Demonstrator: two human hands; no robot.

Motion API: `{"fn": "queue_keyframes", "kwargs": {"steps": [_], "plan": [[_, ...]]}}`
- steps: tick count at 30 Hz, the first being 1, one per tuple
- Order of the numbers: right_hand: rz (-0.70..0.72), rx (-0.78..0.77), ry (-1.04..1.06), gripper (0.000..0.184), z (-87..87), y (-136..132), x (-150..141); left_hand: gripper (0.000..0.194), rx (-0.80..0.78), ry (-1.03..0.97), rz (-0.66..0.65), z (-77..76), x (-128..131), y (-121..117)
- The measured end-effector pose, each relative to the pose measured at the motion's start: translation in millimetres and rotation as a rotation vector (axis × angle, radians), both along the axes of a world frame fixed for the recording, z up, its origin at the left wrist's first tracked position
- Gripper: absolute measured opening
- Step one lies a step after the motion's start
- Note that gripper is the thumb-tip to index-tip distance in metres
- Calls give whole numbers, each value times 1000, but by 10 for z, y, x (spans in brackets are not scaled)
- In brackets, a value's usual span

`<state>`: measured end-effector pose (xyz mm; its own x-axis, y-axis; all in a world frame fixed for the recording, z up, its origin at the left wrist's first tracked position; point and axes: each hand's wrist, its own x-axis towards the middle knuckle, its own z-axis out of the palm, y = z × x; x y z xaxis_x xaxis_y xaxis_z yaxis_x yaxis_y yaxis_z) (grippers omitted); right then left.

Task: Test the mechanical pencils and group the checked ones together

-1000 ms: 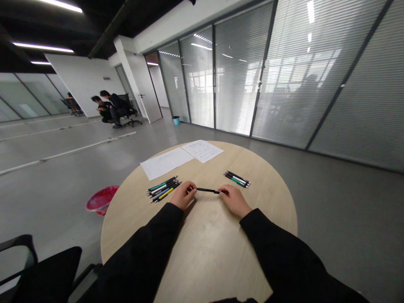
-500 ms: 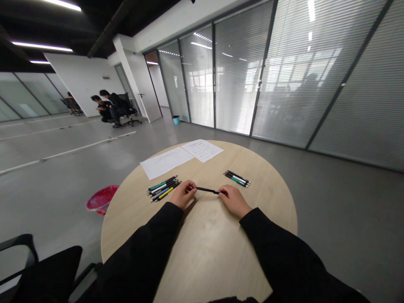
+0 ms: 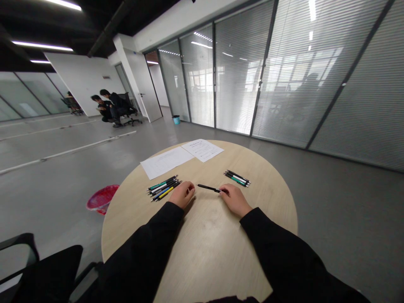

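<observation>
My right hand (image 3: 235, 198) pinches one end of a black pen (image 3: 208, 188) above the round wooden table. The pen's thin tip points left toward my left hand (image 3: 183, 195), with a small gap between them. My left hand's fingers are curled together, and nothing shows in them. Just left of that hand lies a bunch of several pens (image 3: 163, 188) with black, green, white, blue and yellow barrels. Beyond my right hand, a smaller group of black, white and green pens (image 3: 237, 178) lies side by side.
Two printed paper sheets (image 3: 167, 162) lie at the far side of the table (image 3: 208, 252). A red basin (image 3: 102, 198) stands on the floor at left, near a black chair (image 3: 47, 269). Two people (image 3: 110, 107) are in the background by a blue bin (image 3: 176, 120).
My left hand has let go of the pen's tip and sits slightly apart from it. The pen, still in my right hand, has shifted a little right and up at its tip.
</observation>
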<state>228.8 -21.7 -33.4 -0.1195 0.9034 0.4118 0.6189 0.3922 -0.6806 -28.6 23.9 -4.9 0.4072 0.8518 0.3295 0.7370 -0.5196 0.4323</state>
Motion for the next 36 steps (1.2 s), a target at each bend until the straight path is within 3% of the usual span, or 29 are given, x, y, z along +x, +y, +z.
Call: {"fn": "queue_keyframes", "kwargs": {"steps": [11,17,22,26,36], "plan": [[-12,5,6,10,14,-8,-1,35,41,321,-43,37,32,-41],[-8,-1,0,10,15,-4,-7,36,84,504,-68,99,85,-93],[-8,4,-2,10,7,-1,-6,34,102,556,-48,49,72,-63],[-10,10,-1,11,5,-2,-3,34,62,429,-33,6,22,-20],[-3,5,4,10,20,-10,-11,40,-111,-181,121,-52,-12,78]]}}
